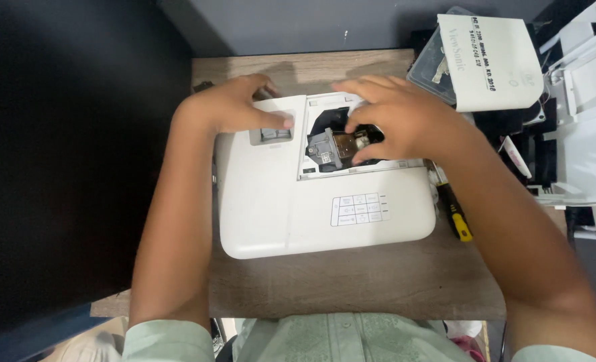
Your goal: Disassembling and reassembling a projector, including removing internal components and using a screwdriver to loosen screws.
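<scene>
A white projector lies flat on a small wooden table, its lamp bay open at the top. My left hand rests palm down on the projector's upper left corner, thumb by a grey recessed panel. My right hand reaches into the open bay, and its fingers grip a grey and metal lamp module that sits partly inside. A button pad shows on the projector's top face.
A black and yellow screwdriver lies at the projector's right edge. A clear plastic box with a white paper label stands at the back right. White plastic parts fill the right side. A dark panel borders the left.
</scene>
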